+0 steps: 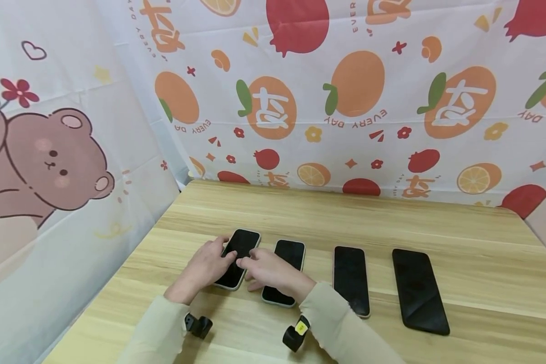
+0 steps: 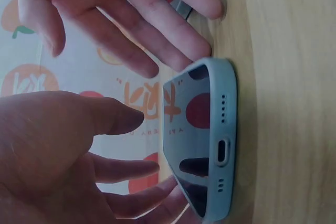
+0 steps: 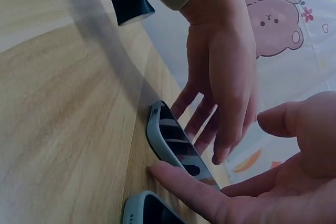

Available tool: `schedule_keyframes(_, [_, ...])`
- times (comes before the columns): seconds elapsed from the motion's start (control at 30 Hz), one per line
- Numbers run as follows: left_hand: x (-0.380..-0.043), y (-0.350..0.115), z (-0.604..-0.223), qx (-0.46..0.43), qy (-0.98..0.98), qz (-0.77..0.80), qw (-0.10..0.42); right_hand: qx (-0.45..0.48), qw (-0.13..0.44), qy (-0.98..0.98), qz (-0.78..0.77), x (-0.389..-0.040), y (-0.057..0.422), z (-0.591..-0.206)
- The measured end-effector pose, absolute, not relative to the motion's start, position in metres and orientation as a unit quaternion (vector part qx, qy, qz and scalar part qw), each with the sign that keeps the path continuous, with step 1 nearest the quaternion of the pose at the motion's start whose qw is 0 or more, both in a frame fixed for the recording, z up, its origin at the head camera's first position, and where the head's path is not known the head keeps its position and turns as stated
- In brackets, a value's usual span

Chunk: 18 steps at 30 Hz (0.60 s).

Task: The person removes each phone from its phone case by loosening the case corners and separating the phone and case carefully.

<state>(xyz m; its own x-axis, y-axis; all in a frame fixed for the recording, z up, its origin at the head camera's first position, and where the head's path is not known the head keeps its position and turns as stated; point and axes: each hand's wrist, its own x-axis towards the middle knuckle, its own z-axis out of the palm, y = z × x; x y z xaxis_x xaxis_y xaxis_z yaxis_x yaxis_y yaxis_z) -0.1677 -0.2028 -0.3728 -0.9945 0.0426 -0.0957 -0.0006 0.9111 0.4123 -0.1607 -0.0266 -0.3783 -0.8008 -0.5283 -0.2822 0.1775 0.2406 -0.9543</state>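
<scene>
A dark-screened smartphone [image 1: 229, 278] in a pale case lies flat, screen up, at the left end of a row. My left hand [image 1: 205, 265] is at its left side, fingers along that edge and thumb above the screen. From the other side, my right hand [image 1: 273, 270] reaches in, partly above the second smartphone [image 1: 292, 249]. In the left wrist view the first phone's case [image 2: 224, 135] shows its charging port, and the left thumb stands apart from the glass. In the right wrist view the right fingertips [image 3: 163, 170] are beside the case; contact is unclear.
A third smartphone [image 1: 350, 275] and a larger black one [image 1: 418, 288] continue the row to the right on the wooden table [image 1: 336, 212]. A fruit-print cloth [image 1: 309, 101] hangs behind, and a bear-print cloth [image 1: 54, 162] at the left. Wrist cameras [image 1: 296, 333] sit under both sleeves.
</scene>
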Motion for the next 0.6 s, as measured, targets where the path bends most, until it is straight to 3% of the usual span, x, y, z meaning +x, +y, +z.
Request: schedule_keyframes(0.6, [-0.179,-0.21,-0.381,0.009,0.973,0.228,0.031,-0.105,0.287,0.719,-0.625,-0.157,-0.027,-0.375])
